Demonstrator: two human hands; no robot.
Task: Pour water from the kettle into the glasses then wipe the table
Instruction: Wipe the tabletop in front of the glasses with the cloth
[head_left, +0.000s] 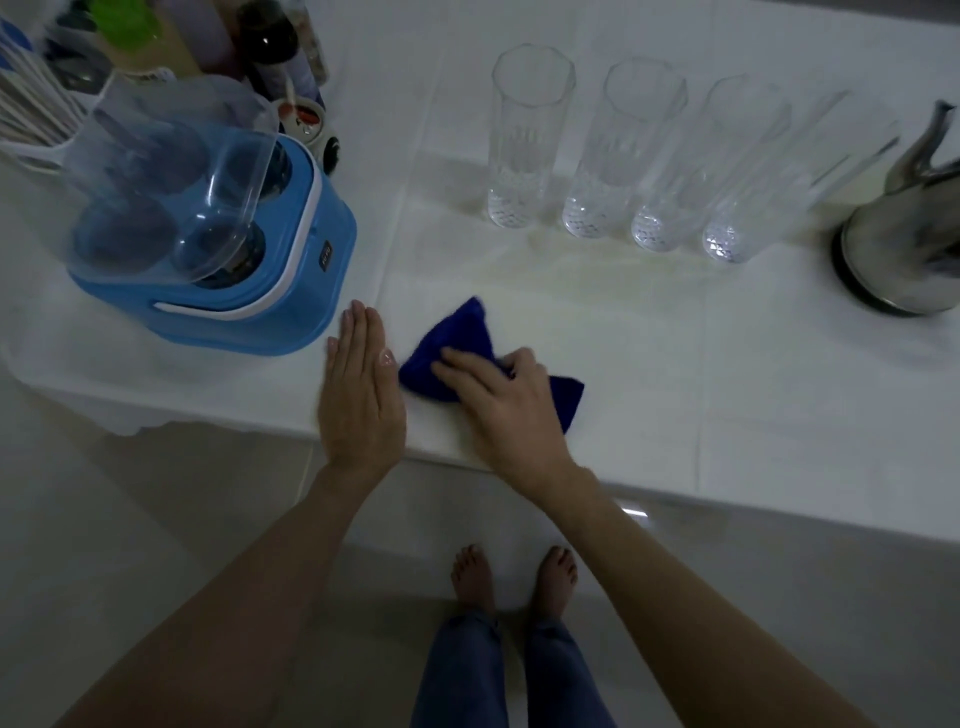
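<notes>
Pressing down on a blue cloth (449, 358), the right hand (501, 400) lies over the cloth's middle with fingers spread and slightly bent, pointing toward ten o'clock; whether the thumb is tucked round the fabric cannot be told, as it is hidden. The cloth is bunched, one corner poking out toward twelve o'clock and another showing at three o'clock of the hand. It lies on the white table (727, 395) near the front edge.

At nine o'clock of the cloth, just beside it, the left hand (361, 387) rests flat on the table, fingers straight and together, pointing to twelve o'clock, holding nothing.

At twelve to one o'clock of the cloth, well apart from it, four tall cut-pattern glasses (527, 140) stand upright in a row running toward three o'clock. How much water they hold is unclear. A faint yellowish patch (587, 270) marks the table between the glasses and the cloth.

At three o'clock of the row, near the frame's right edge, stands the metal kettle (898, 244), its spout toward twelve o'clock.

At ten o'clock of the left hand sits a blue appliance (291, 275) with a clear plastic lid (176, 176). Beyond it, at eleven o'clock, bottles and jars (275, 47) crowd the table's far corner, too blurred to name.

Below the table edge, bare feet (514, 577) and jeans (498, 670) show on a pale floor.
</notes>
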